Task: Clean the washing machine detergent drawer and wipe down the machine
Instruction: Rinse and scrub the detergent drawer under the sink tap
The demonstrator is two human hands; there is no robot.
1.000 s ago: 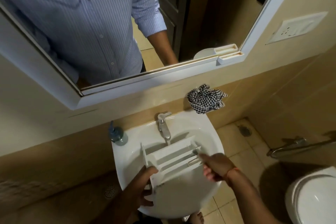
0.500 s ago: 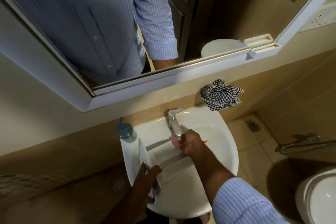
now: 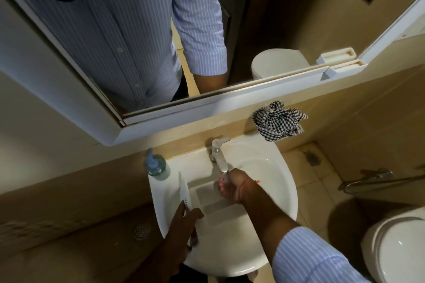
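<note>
Detergent drawer (image 3: 208, 202) lies in the basin (image 3: 271, 167), long axis running from its left rim toward the tap (image 3: 218, 156); left hand (image 3: 184, 225) grips its near-left end. Right hand (image 3: 230, 185), cupped and holding nothing under the spout, sits over the drawer's far end, nearer the compartments to scrub.

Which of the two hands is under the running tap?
The right hand, cupped beneath the tap spout. The left hand instead grips the white detergent drawer at its near-left edge.

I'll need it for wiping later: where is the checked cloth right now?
In the head view, the checked cloth sits bunched against the wall at the sink's back right corner, right of the tap, below the mirror frame.
</note>
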